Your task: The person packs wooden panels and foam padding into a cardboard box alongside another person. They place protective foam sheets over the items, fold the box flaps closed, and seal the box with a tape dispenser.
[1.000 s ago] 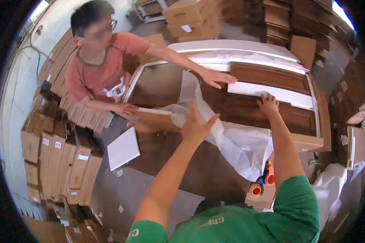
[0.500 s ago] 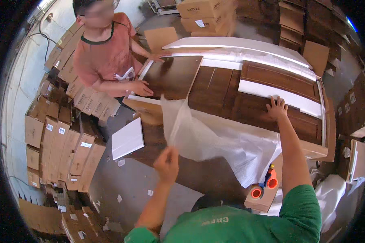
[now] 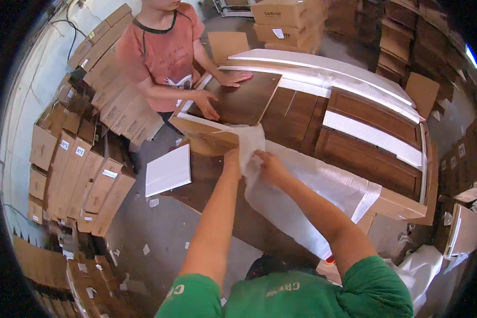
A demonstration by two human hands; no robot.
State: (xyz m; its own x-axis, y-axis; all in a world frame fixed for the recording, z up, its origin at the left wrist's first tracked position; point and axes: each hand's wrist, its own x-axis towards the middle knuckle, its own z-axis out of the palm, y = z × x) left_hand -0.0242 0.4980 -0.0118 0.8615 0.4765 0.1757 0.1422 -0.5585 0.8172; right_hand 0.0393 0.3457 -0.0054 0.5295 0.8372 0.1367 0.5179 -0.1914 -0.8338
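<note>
A thin white foam sheet [image 3: 294,183] hangs down over the near side of a long open carton [image 3: 400,204]. My right hand [image 3: 270,167] is closed on the sheet near its left end. My left hand [image 3: 231,160] is up against the sheet's left edge; its fingers are hidden there. In the carton lie dark brown wooden panels [image 3: 289,119] with white foam strips [image 3: 373,135] on and between them. A smooth brown panel [image 3: 252,98] covers the left end. Across from me, a co-worker in an orange shirt [image 3: 161,55] lays both hands on that panel's left side.
A white board [image 3: 168,170] lies left of the carton. Stacked cartons [image 3: 77,175] line the left wall; more boxes [image 3: 283,29] stand behind. A long white foam strip [image 3: 323,66] lies along the far edge. Crumpled white foam [image 3: 418,270] sits at lower right, and scraps dot the floor.
My right hand has left the foam strip and moved left onto the sheet. My left hand has moved up and forward. The co-worker's hands have shifted on the panel. The view has shifted.
</note>
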